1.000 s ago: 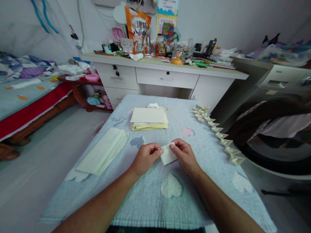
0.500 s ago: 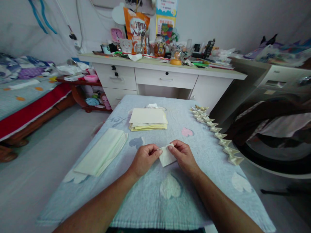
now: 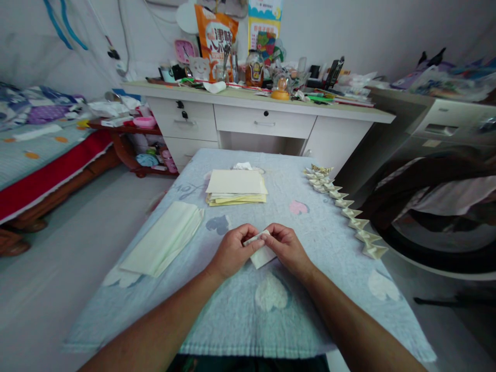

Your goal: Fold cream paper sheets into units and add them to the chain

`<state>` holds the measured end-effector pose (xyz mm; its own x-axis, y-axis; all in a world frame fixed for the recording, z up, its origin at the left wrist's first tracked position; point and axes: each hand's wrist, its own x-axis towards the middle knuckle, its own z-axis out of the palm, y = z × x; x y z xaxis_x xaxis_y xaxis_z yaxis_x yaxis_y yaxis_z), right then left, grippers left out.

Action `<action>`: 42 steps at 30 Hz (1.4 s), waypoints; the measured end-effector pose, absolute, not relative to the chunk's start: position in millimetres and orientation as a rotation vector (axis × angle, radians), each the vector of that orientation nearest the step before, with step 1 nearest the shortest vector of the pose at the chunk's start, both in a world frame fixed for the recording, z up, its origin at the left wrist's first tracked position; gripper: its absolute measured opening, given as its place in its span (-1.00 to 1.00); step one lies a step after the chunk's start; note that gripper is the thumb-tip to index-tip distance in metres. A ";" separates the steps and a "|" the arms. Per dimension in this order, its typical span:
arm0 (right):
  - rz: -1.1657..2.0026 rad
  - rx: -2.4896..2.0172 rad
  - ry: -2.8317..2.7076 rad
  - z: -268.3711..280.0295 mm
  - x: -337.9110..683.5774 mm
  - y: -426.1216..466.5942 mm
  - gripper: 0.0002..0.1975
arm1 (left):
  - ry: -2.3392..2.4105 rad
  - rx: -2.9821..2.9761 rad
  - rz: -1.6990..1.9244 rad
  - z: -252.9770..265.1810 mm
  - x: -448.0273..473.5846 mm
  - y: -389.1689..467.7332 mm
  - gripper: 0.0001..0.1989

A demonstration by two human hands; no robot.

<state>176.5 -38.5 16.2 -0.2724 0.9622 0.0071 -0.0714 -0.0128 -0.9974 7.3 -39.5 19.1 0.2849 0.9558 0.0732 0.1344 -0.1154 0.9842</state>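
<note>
Near the middle of the frame, the left hand (image 3: 234, 248) has just slid inward along the small folded paper (image 3: 262, 257), and its grip pinches the paper between thumb and fingers, with a narrow strip showing above the thumb. The right hand (image 3: 289, 250) pinches the other side, and its thumb, which was apart from the left one half a second ago, now lies right beside it. That looks like a crease being pressed along the top edge, so the folding seems to be partway through. The thumbs and fingers cover much of that edge, so the exact fold is hard to read. Around the hands, a bed (image 3: 50, 155) fills the left side of the frame, off the table. At centre left, long pale sheets (image 3: 163, 237) lie slanted on the blue cloth (image 3: 217, 325) that covers the table. In the upper middle, a paper stack (image 3: 235, 182) sits beyond the hands, with a crumpled white tissue (image 3: 243, 166) just behind it. At centre right, a chain of folded pieces (image 3: 358, 223) runs along the table's edge, well apart from the right hand; a wide swing of that arm could nudge it. Farther right stands a washing machine (image 3: 445, 119).
</note>
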 end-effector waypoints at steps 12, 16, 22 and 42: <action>1.444 -0.986 -1.451 19.9 184.8 -36.0 -0.67 | 0.971 1.091 1.195 16.7 5.0 -33.4 -0.78; 1.426 -1.009 -1.484 17.7 184.0 -36.5 -0.65 | 0.949 1.091 1.157 15.8 3.9 -34.0 -0.67; 1.391 -1.029 -1.560 21.3 182.3 -38.2 -0.64 | 1.064 1.268 1.081 16.4 -0.7 -32.2 -0.74; 1.305 -1.182 -1.467 15.5 182.9 -35.1 -0.65 | 0.962 1.255 0.861 22.4 -2.6 -32.0 -0.83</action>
